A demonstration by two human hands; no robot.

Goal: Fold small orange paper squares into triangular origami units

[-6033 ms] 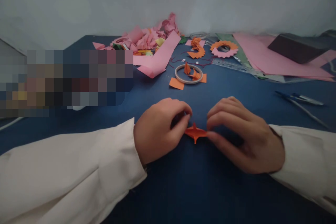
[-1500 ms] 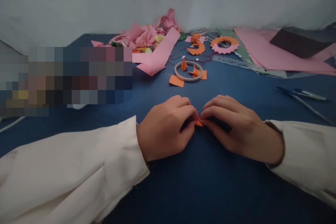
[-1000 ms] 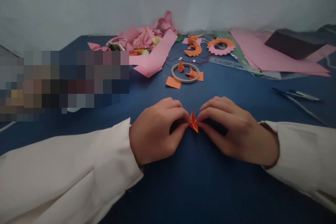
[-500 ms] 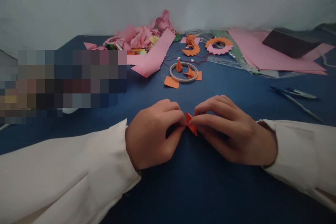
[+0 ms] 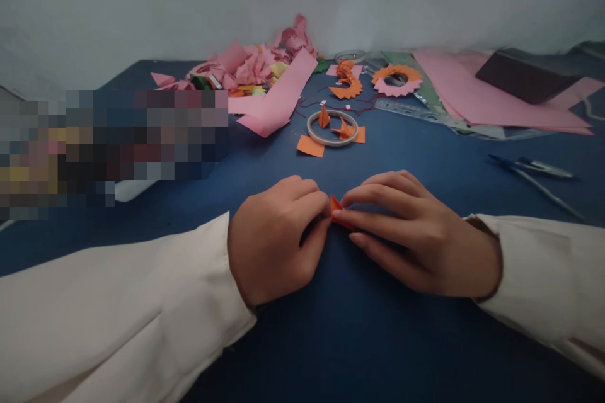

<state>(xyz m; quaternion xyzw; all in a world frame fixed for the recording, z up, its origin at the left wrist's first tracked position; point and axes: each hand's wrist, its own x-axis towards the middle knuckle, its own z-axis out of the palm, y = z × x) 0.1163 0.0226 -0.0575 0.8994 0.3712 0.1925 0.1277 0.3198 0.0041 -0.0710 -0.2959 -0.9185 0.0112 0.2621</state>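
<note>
A small folded orange paper piece (image 5: 336,206) sits low over the blue table (image 5: 359,340), pinched from both sides. My left hand (image 5: 276,239) grips its left end between thumb and curled fingers. My right hand (image 5: 416,233) presses its fingertips over the right end and covers most of it. Only a small orange corner shows between the two hands. Both wrists rest on the table in white sleeves.
Behind the hands a tape ring (image 5: 332,128) holds two folded orange pieces, with an orange square (image 5: 311,146) beside it. Farther back lie pink paper scraps (image 5: 258,72), an orange-pink paper wreath (image 5: 396,79), pink sheets (image 5: 477,101), a dark box (image 5: 524,77) and scissors (image 5: 534,171).
Six seconds ago the orange piece lay spread wide between the hands. It has since been folded smaller, my hands have closed together, and my right fingers now cover more of it.
</note>
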